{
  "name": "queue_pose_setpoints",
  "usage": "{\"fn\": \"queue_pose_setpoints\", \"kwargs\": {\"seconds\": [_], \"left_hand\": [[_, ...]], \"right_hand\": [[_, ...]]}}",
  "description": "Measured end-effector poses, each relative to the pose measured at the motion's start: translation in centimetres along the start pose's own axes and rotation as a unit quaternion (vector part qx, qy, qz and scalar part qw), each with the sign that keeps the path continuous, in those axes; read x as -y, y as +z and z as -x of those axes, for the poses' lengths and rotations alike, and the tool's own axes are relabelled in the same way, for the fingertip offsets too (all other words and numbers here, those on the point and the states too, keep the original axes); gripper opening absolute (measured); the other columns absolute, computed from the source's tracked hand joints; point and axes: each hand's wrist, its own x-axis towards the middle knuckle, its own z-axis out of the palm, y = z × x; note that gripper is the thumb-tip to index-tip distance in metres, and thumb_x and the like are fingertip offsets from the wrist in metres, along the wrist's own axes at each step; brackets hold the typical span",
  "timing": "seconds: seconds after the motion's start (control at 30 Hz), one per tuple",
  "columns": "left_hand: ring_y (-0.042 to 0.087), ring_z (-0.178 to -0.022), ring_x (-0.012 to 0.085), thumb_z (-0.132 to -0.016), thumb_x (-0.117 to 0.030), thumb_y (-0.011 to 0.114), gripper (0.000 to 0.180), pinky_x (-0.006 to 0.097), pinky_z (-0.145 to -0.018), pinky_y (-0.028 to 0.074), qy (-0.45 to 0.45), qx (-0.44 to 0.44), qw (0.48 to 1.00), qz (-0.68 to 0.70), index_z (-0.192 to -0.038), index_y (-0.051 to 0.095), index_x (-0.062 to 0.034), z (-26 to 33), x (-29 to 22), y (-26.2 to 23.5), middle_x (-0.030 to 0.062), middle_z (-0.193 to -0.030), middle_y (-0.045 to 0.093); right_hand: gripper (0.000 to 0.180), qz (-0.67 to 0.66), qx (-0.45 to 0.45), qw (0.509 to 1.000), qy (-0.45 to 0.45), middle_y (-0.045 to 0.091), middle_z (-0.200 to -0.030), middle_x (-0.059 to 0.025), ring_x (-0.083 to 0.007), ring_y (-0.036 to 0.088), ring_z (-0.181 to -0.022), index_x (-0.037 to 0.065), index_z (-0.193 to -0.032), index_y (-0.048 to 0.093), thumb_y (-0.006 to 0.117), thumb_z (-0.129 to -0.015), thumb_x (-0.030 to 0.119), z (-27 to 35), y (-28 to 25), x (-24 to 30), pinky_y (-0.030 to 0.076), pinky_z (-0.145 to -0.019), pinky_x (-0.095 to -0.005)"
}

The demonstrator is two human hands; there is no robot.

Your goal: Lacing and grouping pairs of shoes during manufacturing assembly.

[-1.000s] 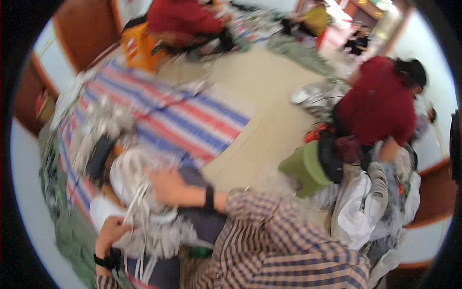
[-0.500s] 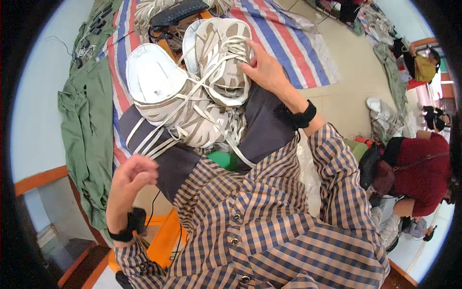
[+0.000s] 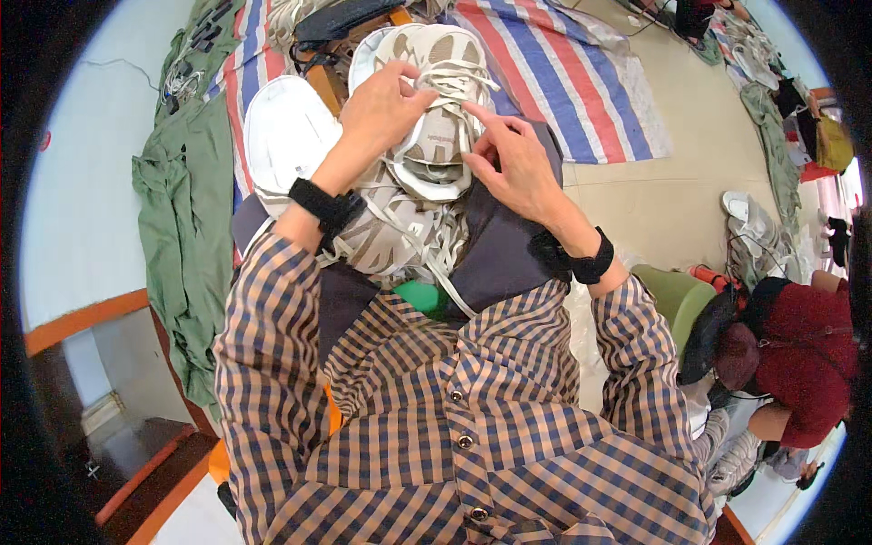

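Note:
A beige and white lace-up sneaker (image 3: 441,145) lies on my lap, its opening toward me and its toe away. My left hand (image 3: 386,107) reaches across to its laces, thumb and fingers drawn together at a cream shoelace (image 3: 451,88); the fingertips partly hide the contact. On the other side, my right hand (image 3: 516,163) has its index finger stretched to the lace edge and its thumb apart, near the tongue. Under and left of my left arm are a sneaker with a white insole (image 3: 286,136) and another beige sneaker (image 3: 391,241) with loose laces.
Beyond my knees, a striped sheet (image 3: 581,82) covers part of the floor, with a black case (image 3: 345,23) at its near edge. Green cloth (image 3: 182,245) lies along the left. A person in red (image 3: 804,354) is at right, near wrapped sneakers (image 3: 758,227).
My left hand has moved up and right from beside my lap to the sneaker's laces. My right hand has shifted slightly down and right, with its index finger stretched toward the laces.

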Motion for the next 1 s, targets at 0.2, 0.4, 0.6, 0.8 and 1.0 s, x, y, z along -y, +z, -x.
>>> {"fn": "queue_pose_setpoints", "kwargs": {"seconds": [0.2,0.4,0.6,0.8,1.0], "left_hand": [[0.063,-0.082,0.0162,-0.089,-0.021,0.053,0.019,0.025,-0.070,0.046,-0.145,0.021,0.908,0.392,-0.091,0.059,-0.0038,-1.4,1.7,1.2,0.0033,-0.079,0.062],[0.062,-0.083,0.0186,-0.087,-0.027,0.058,0.026,0.029,-0.074,0.047,-0.048,0.027,0.946,0.320,-0.096,0.054,-0.0030,-0.5,0.4,-0.5,0.0083,-0.082,0.062],[0.063,-0.080,0.0205,-0.087,-0.018,0.055,0.021,0.030,-0.073,0.049,0.123,-0.097,0.985,-0.077,-0.096,0.058,0.0007,0.0,1.4,1.9,0.0112,-0.084,0.064],[0.052,-0.064,0.0108,-0.091,-0.014,0.046,0.015,0.029,-0.073,0.048,-0.115,0.006,0.893,0.435,-0.087,0.055,-0.0025,0.0,2.2,-0.9,-0.0004,-0.065,0.052],[0.033,-0.049,0.0039,-0.092,-0.021,0.049,0.018,0.019,-0.049,0.032,-0.254,-0.008,0.871,0.420,-0.081,0.048,-0.0075,10.4,0.2,-8.6,-0.0065,-0.057,0.033]], "right_hand": [[0.056,-0.013,-0.029,0.999,-0.023,0.056,-0.069,-0.0022,-0.0180,0.054,-0.066,0.010,-0.132,0.042,0.061,-0.079,0.010,0.3,0.7,-0.4,0.036,-0.092,-0.0357],[0.049,0.049,-0.098,0.994,0.017,0.054,-0.081,-0.0039,-0.0193,0.054,-0.074,0.009,-0.122,0.052,0.067,-0.075,0.013,-0.5,0.8,0.6,0.040,-0.082,-0.0350],[0.051,0.070,-0.097,0.993,-0.008,0.055,-0.097,-0.0124,-0.0281,0.053,-0.094,0.006,-0.121,0.048,0.066,-0.076,0.022,-0.4,1.3,0.6,0.039,-0.084,-0.0390],[0.057,0.110,-0.118,0.987,-0.024,0.055,-0.105,-0.0144,-0.0300,0.052,-0.098,0.006,-0.123,0.047,0.068,-0.074,0.026,-0.7,1.8,0.6,0.038,-0.087,-0.0399],[0.058,0.152,-0.108,0.983,-0.009,0.054,-0.111,-0.0158,-0.0307,0.051,-0.104,0.004,-0.125,0.044,0.064,-0.076,0.026,-0.8,1.8,0.2,0.037,-0.091,-0.0402]]}}
